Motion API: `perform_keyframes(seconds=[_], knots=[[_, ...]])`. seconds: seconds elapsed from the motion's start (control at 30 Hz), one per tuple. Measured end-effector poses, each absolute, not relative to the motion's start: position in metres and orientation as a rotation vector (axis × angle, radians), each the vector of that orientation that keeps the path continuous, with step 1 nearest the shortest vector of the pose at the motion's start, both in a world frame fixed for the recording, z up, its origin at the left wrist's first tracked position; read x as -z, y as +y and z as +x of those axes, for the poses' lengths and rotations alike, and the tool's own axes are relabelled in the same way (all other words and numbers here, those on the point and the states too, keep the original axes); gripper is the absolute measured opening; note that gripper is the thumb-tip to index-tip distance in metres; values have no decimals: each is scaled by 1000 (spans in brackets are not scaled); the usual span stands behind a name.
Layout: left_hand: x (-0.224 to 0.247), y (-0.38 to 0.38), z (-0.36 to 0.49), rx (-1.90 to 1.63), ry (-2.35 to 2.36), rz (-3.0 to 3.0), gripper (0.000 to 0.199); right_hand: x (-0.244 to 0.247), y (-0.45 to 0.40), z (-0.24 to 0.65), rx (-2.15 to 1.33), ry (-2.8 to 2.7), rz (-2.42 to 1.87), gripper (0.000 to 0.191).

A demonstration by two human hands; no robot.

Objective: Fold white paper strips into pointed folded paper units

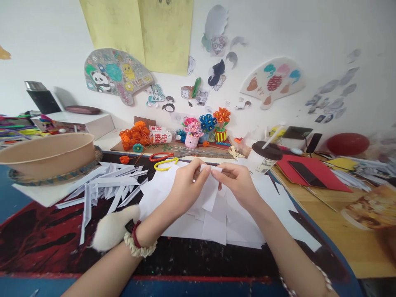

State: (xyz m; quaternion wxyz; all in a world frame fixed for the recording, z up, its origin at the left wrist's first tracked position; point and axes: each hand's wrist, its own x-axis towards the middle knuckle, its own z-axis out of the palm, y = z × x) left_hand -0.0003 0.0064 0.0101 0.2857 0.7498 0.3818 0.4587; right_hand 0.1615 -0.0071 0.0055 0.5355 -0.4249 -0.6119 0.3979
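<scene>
Both hands meet above a spread of white paper sheets on the dark mat. My left hand pinches the top edge of a small white paper piece between thumb and fingers. Close beside it, my right hand is closed on the same piece at its upper right corner. The piece hangs down over the loose sheets. To the left lies a pile of folded white paper strips. A white fluffy object rests by my left wrist.
A round beige basin stands at the left. Behind the paper are yellow-handled scissors, orange flowers and small flower pots. A lidded cup with a straw stands right of centre, near a phone on red paper.
</scene>
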Motion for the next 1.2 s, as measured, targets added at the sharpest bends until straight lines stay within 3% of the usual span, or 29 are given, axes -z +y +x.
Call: perform_keyframes(seconds=[1.2], knots=[[-12,-9,2,-1440,869,1979,25,-3,-16,151,-1140,-1211,-884,22]])
